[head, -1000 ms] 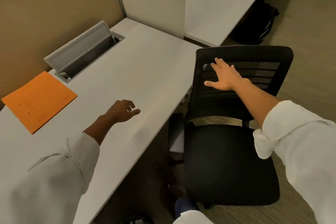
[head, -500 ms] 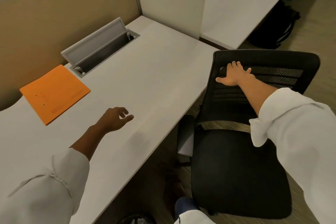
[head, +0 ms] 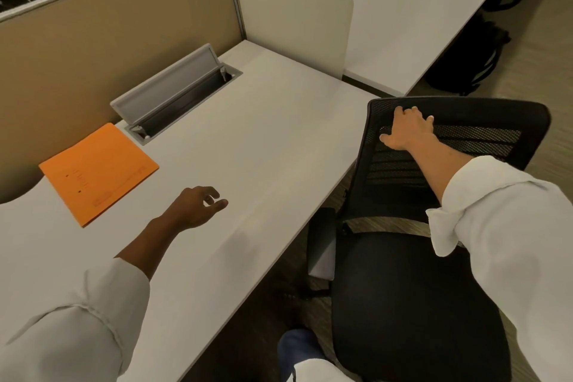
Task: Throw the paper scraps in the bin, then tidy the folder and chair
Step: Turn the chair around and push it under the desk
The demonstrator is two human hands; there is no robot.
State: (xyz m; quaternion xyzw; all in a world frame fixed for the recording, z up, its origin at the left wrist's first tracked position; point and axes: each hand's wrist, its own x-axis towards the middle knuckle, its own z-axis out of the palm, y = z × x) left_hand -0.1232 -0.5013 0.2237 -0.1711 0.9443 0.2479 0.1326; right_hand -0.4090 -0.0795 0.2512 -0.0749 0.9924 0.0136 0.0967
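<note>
We saw the black mesh-back office chair standing at the right edge of the desk, its seat partly out from under the desktop and its backrest turned toward the aisle. The right hand lay on the top of the backrest with its fingers curled over the upper rim, gripping it. The orange folder lay closed and flat on the desk's far left, just beside the open grey cable tray set into the desktop against the tan partition. The left hand hovered above the middle of the desk, well apart from the folder, fingers loosely bent and spread, holding nothing. Both arms wore rolled white sleeves. A white divider panel stood at the desk's far end, with a neighbouring desk behind it. A dark blue shoe showed on the floor near the chair's front
</note>
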